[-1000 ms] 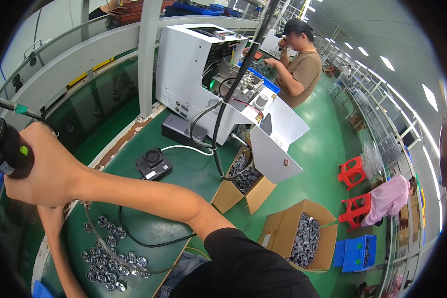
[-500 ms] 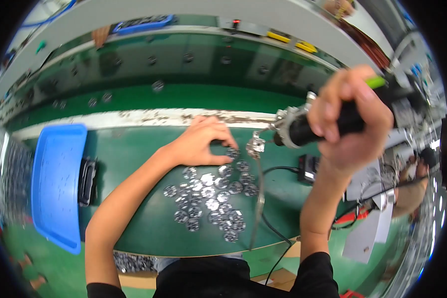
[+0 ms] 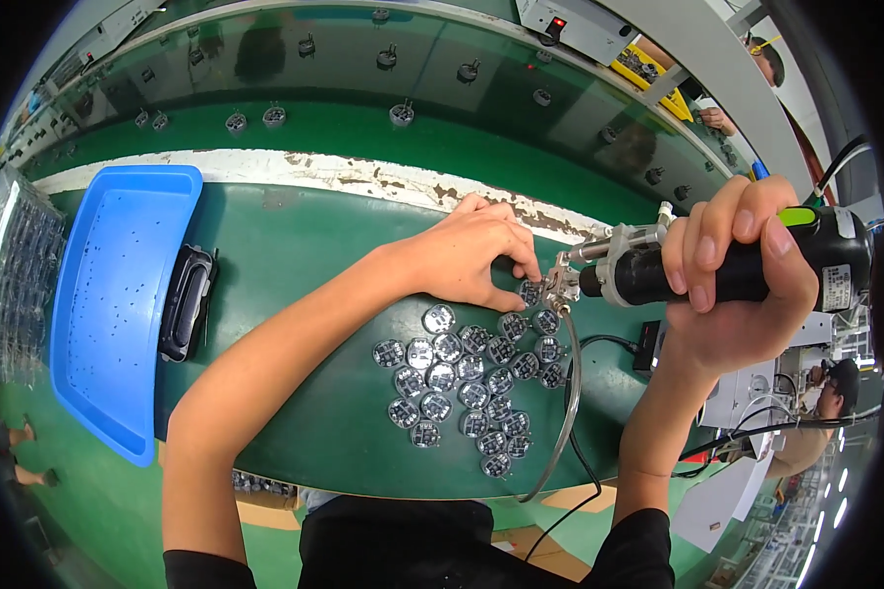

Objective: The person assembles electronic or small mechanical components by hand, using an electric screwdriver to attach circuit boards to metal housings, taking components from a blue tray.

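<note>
My left hand (image 3: pixel 471 253) rests on the green table, thumb and fingers closed around a small round metallic part (image 3: pixel 529 293). Wrapped in my right hand (image 3: pixel 737 270) is a black electric screwdriver (image 3: pixel 636 278) with a light green lever, lying nearly level. Its metal nose (image 3: pixel 562 286) is right beside the part in my left fingers; whether they touch I cannot tell. A clear tube (image 3: pixel 573 393) hangs from that nose. Just below my left hand, several more round parts (image 3: pixel 470 367) with small dark pieces on top lie in a loose group.
On the left stands a blue tray (image 3: pixel 106 294) dotted with dark specks, beside a black holder (image 3: pixel 187 304). Beyond a worn white rail (image 3: pixel 363 180) runs a green conveyor (image 3: pixel 334 131) carrying spaced round parts. A black cable (image 3: pixel 587 447) crosses the table at right. Other people are at the right.
The screwdriver's nose has come closer to the part between my left fingers. My right hand has levelled the tool. The whole view has shifted, and my left hand keeps its pinch.
</note>
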A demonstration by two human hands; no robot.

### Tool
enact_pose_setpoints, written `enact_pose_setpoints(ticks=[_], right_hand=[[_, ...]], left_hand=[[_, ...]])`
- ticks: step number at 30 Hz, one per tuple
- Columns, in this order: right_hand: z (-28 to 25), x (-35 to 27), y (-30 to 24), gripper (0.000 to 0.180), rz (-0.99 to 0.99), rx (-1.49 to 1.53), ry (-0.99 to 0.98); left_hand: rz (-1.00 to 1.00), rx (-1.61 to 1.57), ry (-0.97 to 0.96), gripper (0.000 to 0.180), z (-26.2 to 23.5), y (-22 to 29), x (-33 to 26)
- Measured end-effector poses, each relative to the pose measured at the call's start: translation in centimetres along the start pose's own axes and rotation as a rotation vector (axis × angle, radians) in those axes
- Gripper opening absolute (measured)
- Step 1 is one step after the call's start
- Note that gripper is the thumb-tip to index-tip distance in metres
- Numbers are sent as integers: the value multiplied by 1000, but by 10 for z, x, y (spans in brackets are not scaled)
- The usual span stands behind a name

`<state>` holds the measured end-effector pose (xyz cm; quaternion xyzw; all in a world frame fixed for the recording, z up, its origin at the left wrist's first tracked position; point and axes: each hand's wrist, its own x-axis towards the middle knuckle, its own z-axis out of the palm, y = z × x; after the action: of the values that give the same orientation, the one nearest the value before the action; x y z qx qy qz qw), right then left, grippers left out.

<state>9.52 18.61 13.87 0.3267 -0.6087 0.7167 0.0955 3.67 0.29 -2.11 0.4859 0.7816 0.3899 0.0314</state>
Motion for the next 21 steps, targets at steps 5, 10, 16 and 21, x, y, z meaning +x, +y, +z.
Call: enact_pose_setpoints(ticks=[5, 10, 16, 21], right_hand=[[2, 0, 2, 18, 18, -23, 32], [6, 2, 3, 18, 30, -41, 34], [9, 2, 6, 18, 61, -52, 77], [11, 4, 12, 19, 99, -41, 119]], left_hand=[[-10, -6, -6, 27, 0, 0, 1], [-14, -18, 1, 26, 0, -1, -1], [-25, -15, 3, 26, 0, 0, 0], [-35, -35, -9, 27, 2, 2, 4]])
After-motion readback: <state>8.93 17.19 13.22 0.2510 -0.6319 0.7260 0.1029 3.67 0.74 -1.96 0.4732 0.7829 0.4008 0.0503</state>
